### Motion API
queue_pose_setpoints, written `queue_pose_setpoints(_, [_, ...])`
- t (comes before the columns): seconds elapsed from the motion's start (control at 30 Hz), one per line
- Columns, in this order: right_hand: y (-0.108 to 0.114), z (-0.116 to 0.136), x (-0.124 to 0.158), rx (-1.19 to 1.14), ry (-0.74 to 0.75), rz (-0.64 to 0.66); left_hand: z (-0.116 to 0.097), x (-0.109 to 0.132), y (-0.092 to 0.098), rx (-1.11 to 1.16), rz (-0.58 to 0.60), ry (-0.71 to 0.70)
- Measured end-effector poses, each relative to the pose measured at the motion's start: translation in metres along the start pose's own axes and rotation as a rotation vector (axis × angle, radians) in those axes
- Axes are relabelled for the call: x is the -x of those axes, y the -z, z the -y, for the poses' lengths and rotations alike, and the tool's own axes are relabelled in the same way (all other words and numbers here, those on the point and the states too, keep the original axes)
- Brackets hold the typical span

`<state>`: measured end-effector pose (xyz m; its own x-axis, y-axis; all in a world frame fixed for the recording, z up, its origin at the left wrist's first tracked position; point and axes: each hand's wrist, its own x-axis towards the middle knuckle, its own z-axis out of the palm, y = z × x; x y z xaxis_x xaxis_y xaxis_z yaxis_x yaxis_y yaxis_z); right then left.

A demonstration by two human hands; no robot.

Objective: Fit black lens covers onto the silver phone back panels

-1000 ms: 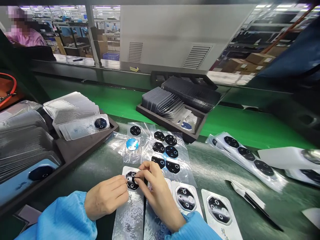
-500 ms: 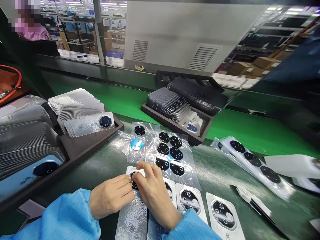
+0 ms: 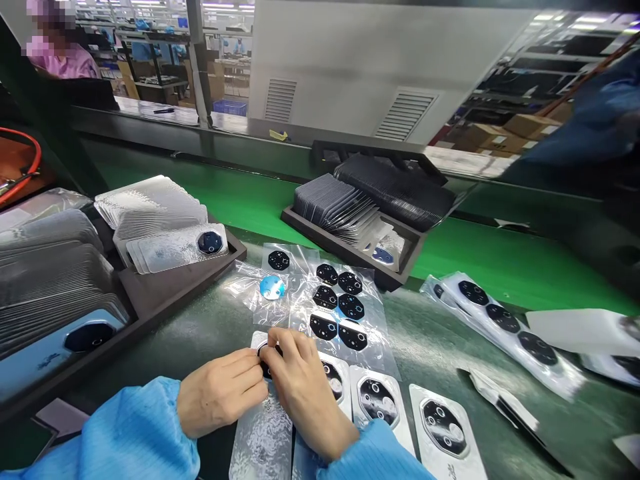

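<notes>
A silvery phone back cover lies flat at the front middle, its black octagonal camera lens plate partly hidden under my fingers. My left hand is closed over the cover's left side, fingertips at the plate's edge. Over the plate's upper right, my right hand has thumb and fingers pinched together; what is between them, if anything, is hidden. Several more covers lie alongside to the right, including a cover with a shiny black plate and another cover. Just beyond my hands, black octagonal lens plates rest on a clear film sheet.
A dark tray of stacked covers stands at left; another tray of cards sits at the back. A blue round piece lies on film. Bagged lens plates and a black-and-white strip lie right. A co-worker in pink is at far left.
My right hand's fingertips have shifted slightly left and drawn closer together over the lens plate. My left hand stays nearly in place. The whole view has moved slightly.
</notes>
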<state>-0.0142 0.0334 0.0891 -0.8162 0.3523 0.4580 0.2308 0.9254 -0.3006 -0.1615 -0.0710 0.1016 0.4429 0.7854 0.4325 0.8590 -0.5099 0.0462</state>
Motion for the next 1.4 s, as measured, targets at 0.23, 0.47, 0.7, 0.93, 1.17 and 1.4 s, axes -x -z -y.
queue_pose_setpoints(0.23, [0.0006, -0.0002, -0.0007, 0.040, -0.011, -0.001, 0.0006, -0.0017, 0.0018, 0.002, -0.006, 0.000])
queue_pose_setpoints(0.47, [0.0001, 0.0003, -0.0013, 0.017, -0.002, 0.021, 0.0000, 0.0000, -0.0002, 0.020, 0.005, 0.011])
queue_pose_setpoints(0.7, [0.0058, 0.0006, -0.0001, -0.020, -0.038, -0.003, 0.0000, 0.0009, -0.0004, 0.022, 0.023, 0.010])
queue_pose_setpoints(0.93, [0.0048, 0.0014, -0.0013, -0.006, -0.005, 0.019, 0.0009, -0.0013, 0.0013, 0.003, 0.009, 0.018])
queue_pose_setpoints(1.17, [0.0040, 0.0011, -0.0023, 0.011, 0.009, 0.011, -0.0006, -0.0013, 0.0015, 0.000, 0.005, 0.025])
queue_pose_setpoints(1.4, [0.0078, 0.0026, -0.0029, 0.018, 0.009, 0.043, -0.0001, -0.0021, 0.0014, 0.015, -0.004, 0.022])
